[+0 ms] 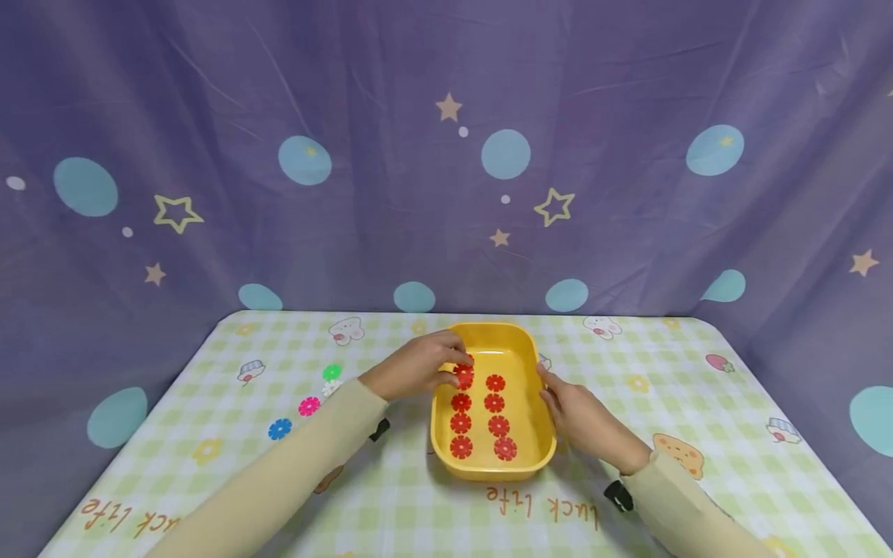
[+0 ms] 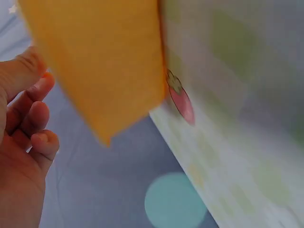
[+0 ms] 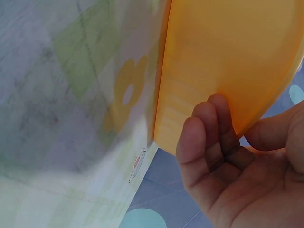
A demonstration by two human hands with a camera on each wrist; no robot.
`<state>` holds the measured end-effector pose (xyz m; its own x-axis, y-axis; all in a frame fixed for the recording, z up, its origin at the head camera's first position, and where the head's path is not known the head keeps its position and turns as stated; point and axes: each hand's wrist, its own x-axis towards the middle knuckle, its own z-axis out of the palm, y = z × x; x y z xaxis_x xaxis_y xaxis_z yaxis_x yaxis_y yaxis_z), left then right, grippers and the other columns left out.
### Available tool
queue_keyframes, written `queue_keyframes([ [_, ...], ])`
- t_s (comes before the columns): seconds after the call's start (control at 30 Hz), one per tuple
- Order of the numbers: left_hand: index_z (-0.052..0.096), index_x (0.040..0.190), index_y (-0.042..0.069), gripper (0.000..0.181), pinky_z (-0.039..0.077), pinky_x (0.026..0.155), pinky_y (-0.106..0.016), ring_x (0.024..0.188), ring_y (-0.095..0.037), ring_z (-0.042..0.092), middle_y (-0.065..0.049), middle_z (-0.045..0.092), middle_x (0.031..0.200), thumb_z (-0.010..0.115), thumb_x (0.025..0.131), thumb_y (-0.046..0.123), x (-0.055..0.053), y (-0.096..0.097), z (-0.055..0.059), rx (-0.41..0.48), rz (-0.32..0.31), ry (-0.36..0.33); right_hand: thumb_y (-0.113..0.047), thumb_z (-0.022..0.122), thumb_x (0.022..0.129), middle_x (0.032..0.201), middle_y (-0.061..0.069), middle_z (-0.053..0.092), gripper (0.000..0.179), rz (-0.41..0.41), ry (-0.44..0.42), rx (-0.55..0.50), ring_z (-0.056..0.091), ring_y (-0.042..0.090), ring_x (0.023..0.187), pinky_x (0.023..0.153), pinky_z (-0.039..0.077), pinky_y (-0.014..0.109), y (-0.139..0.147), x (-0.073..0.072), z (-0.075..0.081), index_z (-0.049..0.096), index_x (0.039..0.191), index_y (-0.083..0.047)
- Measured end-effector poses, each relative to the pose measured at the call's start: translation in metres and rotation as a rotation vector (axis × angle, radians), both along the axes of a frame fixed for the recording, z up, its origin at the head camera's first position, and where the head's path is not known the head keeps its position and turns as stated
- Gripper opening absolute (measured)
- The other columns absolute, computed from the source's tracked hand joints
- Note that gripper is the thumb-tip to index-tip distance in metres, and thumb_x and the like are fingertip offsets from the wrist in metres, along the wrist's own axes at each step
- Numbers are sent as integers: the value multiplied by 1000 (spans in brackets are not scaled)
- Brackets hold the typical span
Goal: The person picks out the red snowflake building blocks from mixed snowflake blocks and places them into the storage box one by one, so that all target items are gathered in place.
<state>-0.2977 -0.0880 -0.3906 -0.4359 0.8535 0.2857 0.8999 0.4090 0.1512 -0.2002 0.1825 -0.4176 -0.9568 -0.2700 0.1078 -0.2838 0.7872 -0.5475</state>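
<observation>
A yellow plastic basin (image 1: 512, 364) rests on the table, its floor bearing two columns of red snowflake discs (image 1: 498, 425). My left hand (image 1: 418, 364) reaches over the basin's left rim, and its thumb and forefinger pinch a red snowflake disc (image 1: 463, 378) at the far end of the left column. In the left wrist view the basin wall (image 2: 99, 61) hides what the fingertips touch; the other fingers are curled. With my right hand (image 1: 582, 415) I grip the basin's right rim. The right wrist view shows the thumb at the rim and the fingers (image 3: 192, 147) against the outer wall.
Left of the basin lie loose snowflake discs: green (image 1: 332, 373), white (image 1: 331, 388), pink (image 1: 309, 406) and blue (image 1: 280, 429), partly beside my left sleeve (image 1: 300, 465). A checked cloth (image 1: 698, 387) covers the table, and a purple curtain (image 1: 391, 101) hangs behind it.
</observation>
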Motion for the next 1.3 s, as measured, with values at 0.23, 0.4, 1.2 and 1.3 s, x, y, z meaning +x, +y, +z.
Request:
queue_keyframes([
  [0.23,72,110,15,32,42,83,-22,91,-12,53,4,57,98,77,80,22,-20,45,-10,-208,14,-70,-10,47,100,119,22,59,47,-21,-38,14,55,11,74,64,46,26,-7,3,2,34,143,3],
  [0.4,70,113,16,31,42,82,-20,89,-9,52,4,56,100,75,82,19,-26,58,-13,-302,56,-143,-8,49,99,122,23,58,47,-21,-26,14,56,12,77,66,46,28,-9,7,2,35,142,4],
  [1.2,57,130,20,38,46,84,-24,88,-6,59,6,66,102,60,93,12,-33,46,-17,-311,169,-242,-12,47,100,131,21,52,47,-4,-28,3,57,13,83,70,47,28,-15,11,5,34,143,2],
  [1.3,56,131,20,38,46,86,-24,91,-7,59,5,66,106,60,93,13,-31,43,-17,-324,172,-254,-13,46,100,131,21,51,48,2,-36,4,57,13,84,70,47,28,-17,10,4,34,144,2],
])
